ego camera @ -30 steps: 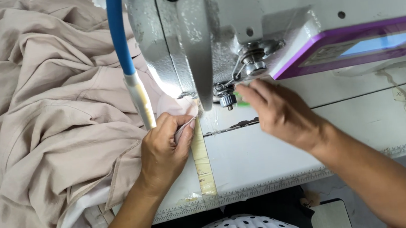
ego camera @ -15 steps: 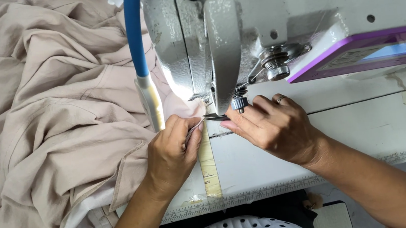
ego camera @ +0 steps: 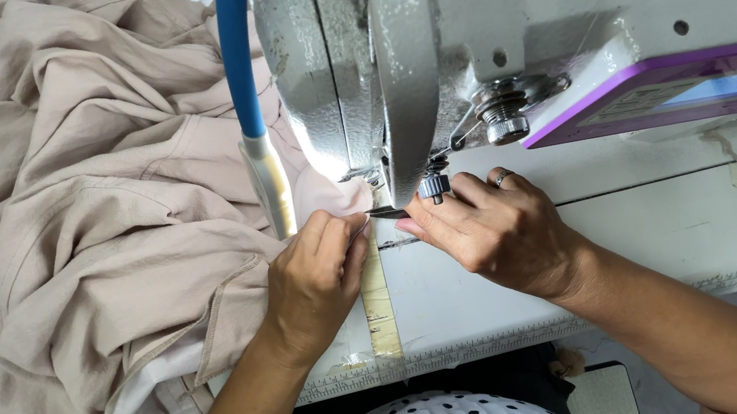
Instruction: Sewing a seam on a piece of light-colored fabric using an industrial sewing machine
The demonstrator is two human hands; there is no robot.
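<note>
Under the needle head of the grey sewing machine, both hands meet at the presser foot. The left hand comes up from the lower left with the wrist straight and the knuckles raised; its fingers are curled shut, pinching the edge of the beige cloth against the white table just left of the foot. The right hand reaches in from the lower right, forearm slanting across the table, palm down, a ring on one finger. Its fingertips are drawn together around a small dark tool that lies flat beneath the foot; how firmly it is held cannot be told. The two hands nearly touch at the fingertips. A strip of yellowed tape runs on the table from the foot toward the person, just beside the left thumb. Most of the cloth lies heaped to the left, behind a blue tube that hangs down beside the machine.
</note>
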